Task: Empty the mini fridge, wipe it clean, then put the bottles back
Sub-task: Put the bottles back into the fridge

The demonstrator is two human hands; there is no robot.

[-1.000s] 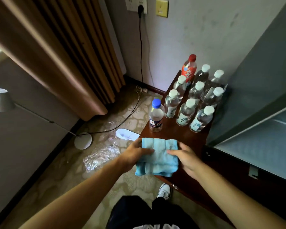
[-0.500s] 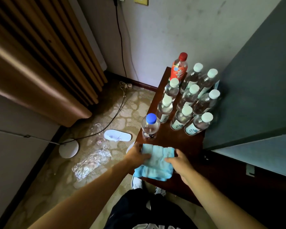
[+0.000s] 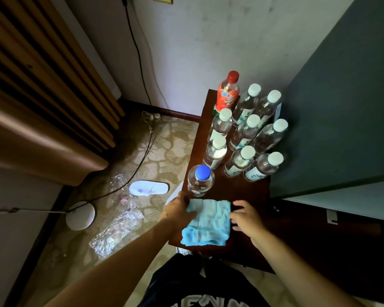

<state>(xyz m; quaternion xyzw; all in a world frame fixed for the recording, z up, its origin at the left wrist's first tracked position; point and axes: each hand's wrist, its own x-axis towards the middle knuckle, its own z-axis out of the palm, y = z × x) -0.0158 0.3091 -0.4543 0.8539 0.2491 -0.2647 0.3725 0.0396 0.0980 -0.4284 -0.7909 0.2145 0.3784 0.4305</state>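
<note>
With every bottle standing out on the dark wooden side table (image 3: 248,189), emptying looks done; whether wiping is done cannot be told, restocking remains. Eight white-capped clear bottles (image 3: 239,159), the red-labelled bottle (image 3: 227,94) behind them, and the blue-capped bottle (image 3: 200,180) at the table's left edge. Folded light-blue cloth (image 3: 207,222) lies on the table's near end: left hand (image 3: 178,210) pinching its edge, right hand (image 3: 245,216) open, fingertips touching it.

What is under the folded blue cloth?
The blue cloth lies on the dark wooden table, near its front edge. Whether something small is hidden beneath it cannot be seen.
</note>
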